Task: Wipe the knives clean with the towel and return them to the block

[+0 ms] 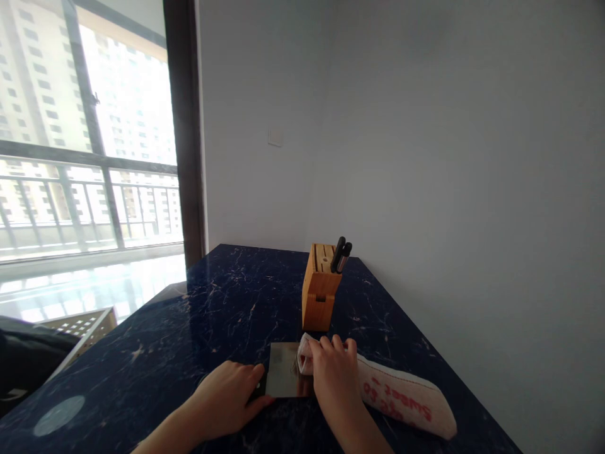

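A cleaver with a broad steel blade (pixel 282 369) lies flat on the dark blue marbled table (pixel 198 328). My left hand (pixel 227 397) is closed over its dark handle and holds it down. My right hand (pixel 333 372) is closed on a white cloth with red lettering (pixel 401 394), pressing one bunched end of it onto the blade's right edge. The rest of the cloth trails off to the right on the table. Just behind the blade stands a wooden knife block (pixel 320 289) with two black handles (pixel 341 255) sticking out of it.
A bare grey wall runs close along the table's right side and back. On the left a large window with a dark frame (pixel 182 126) shows a balcony railing. A slatted wooden piece (pixel 82 325) and something dark (pixel 23 359) sit beyond the table's left edge.
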A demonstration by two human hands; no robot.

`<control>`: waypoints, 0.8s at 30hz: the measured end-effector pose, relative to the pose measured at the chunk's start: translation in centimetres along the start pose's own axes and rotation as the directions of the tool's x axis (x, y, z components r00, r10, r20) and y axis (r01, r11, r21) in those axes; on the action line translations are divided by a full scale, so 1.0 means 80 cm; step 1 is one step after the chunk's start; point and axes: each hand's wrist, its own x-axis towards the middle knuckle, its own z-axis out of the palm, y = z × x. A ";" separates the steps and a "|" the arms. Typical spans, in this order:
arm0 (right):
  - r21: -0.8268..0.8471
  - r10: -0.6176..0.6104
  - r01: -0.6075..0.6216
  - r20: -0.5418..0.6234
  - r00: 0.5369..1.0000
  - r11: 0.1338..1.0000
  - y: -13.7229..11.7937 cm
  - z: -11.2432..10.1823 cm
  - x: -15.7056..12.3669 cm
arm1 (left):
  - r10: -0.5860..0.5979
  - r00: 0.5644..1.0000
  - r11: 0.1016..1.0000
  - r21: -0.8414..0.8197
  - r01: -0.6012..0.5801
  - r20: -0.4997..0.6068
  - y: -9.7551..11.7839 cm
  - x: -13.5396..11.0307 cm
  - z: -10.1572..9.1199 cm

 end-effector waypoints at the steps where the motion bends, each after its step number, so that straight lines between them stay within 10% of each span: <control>1: 0.003 0.001 -0.001 -0.004 1.000 1.000 -0.001 0.002 0.000 | 0.005 1.000 1.000 0.000 -0.005 0.001 0.000 0.000 0.000; 24: -0.148 -0.002 -0.016 -0.122 0.993 0.989 0.003 0.033 0.007 | 0.000 1.000 0.999 -0.032 0.000 -0.001 -0.003 0.002 0.002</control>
